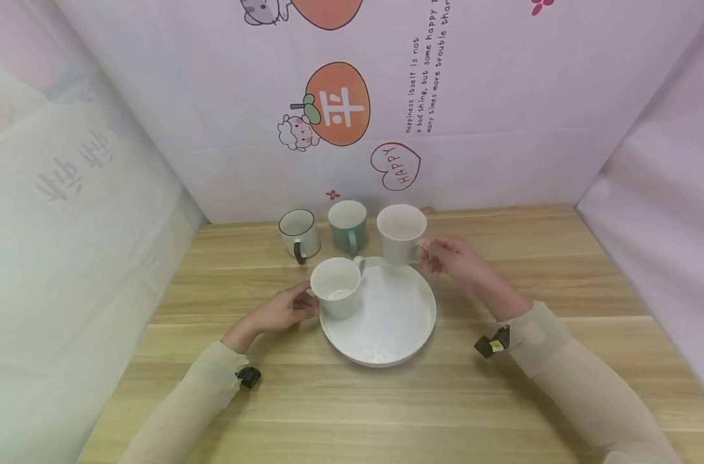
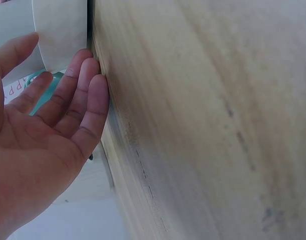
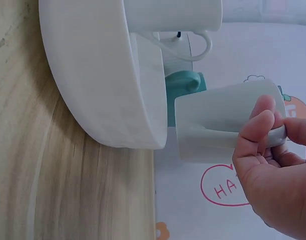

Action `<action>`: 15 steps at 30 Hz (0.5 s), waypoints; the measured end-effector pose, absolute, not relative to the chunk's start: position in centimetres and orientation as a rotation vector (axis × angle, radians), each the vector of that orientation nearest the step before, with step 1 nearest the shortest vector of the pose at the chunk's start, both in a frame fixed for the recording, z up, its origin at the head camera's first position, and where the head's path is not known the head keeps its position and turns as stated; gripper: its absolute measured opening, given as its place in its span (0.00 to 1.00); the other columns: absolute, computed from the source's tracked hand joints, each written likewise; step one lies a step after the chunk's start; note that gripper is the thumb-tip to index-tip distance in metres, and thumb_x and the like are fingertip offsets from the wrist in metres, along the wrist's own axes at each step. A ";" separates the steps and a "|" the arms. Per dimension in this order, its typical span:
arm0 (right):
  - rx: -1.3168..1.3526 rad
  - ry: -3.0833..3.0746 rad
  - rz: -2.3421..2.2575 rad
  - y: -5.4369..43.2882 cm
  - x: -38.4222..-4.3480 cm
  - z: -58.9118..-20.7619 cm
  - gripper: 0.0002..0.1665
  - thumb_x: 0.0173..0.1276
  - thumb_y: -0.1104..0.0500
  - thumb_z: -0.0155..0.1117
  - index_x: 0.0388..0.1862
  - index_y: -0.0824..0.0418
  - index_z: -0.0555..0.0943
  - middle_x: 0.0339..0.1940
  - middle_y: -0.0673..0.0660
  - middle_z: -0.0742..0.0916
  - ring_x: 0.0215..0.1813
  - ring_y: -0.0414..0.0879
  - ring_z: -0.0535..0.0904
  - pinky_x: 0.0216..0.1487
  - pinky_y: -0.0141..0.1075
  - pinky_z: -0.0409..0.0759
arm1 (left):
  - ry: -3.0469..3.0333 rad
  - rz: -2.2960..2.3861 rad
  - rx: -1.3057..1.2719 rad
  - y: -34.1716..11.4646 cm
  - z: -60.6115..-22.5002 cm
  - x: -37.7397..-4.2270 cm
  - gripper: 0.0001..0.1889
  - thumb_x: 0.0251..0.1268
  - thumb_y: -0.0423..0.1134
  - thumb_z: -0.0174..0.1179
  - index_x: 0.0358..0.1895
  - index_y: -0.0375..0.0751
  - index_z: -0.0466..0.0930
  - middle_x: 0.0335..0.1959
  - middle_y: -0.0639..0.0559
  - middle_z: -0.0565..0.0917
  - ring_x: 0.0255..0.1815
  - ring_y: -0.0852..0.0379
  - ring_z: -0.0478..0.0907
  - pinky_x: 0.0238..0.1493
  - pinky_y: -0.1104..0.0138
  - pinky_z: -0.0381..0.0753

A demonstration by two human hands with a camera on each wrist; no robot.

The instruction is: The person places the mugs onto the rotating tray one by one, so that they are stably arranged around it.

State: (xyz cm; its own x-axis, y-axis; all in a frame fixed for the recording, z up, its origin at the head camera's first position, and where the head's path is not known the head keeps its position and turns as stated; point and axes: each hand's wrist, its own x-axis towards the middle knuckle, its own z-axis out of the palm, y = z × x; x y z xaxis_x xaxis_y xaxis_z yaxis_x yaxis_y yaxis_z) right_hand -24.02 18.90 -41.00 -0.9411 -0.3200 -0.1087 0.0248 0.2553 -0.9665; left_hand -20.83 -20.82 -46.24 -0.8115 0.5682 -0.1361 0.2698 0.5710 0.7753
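Observation:
My right hand (image 1: 455, 259) grips the handle of a white mug (image 1: 400, 233), its fingers curled round the handle in the right wrist view. That mug is raised, upright, over the far rim of a round white tray (image 1: 395, 328). A second white mug (image 1: 336, 287) stands on the tray's left part, its handle turned to the back right. Beside the tray's left edge is my left hand (image 1: 279, 310). In the left wrist view its fingers are extended and loosely bent, with fingertips (image 2: 98, 85) right at the tray's wall (image 2: 60, 30).
Behind the tray on the wooden table (image 1: 503, 399) stand a white mug with a black rim and handle (image 1: 301, 233) and a teal mug (image 1: 349, 227). A printed cloth (image 1: 242, 129) hangs at the back edge, and more cloth hangs at both sides.

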 end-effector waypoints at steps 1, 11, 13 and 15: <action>-0.282 2.246 -1.731 18.9 -23.9 -40.9 0.25 0.82 0.49 0.46 0.48 0.72 0.76 0.41 0.55 0.81 0.38 0.43 0.80 0.45 0.33 0.82 | 2.434 1.112 0.680 -20.8 -46.2 -20.8 0.29 0.71 0.36 0.60 0.73 0.42 0.63 0.52 0.43 0.85 0.57 0.47 0.82 0.59 0.56 0.81; -0.346 2.218 -1.705 18.9 -22.7 -40.9 0.23 0.82 0.50 0.46 0.44 0.71 0.75 0.38 0.56 0.81 0.37 0.43 0.79 0.45 0.35 0.82 | 2.437 1.097 0.666 -20.6 -46.0 -20.9 0.30 0.71 0.37 0.60 0.74 0.45 0.62 0.55 0.43 0.84 0.59 0.46 0.81 0.62 0.53 0.79; -0.362 2.206 -1.709 19.0 -22.6 -41.0 0.23 0.82 0.51 0.47 0.44 0.72 0.75 0.38 0.56 0.81 0.36 0.43 0.80 0.45 0.35 0.83 | 2.441 1.093 0.664 -20.6 -46.0 -20.9 0.30 0.71 0.37 0.60 0.74 0.44 0.62 0.55 0.43 0.84 0.59 0.46 0.81 0.62 0.52 0.79; -0.369 2.189 -1.713 19.0 -22.5 -41.2 0.23 0.82 0.51 0.47 0.45 0.73 0.75 0.39 0.56 0.81 0.36 0.43 0.80 0.45 0.35 0.83 | 2.445 1.089 0.658 -20.6 -46.0 -20.9 0.31 0.71 0.37 0.60 0.74 0.45 0.62 0.54 0.44 0.85 0.58 0.47 0.81 0.62 0.53 0.79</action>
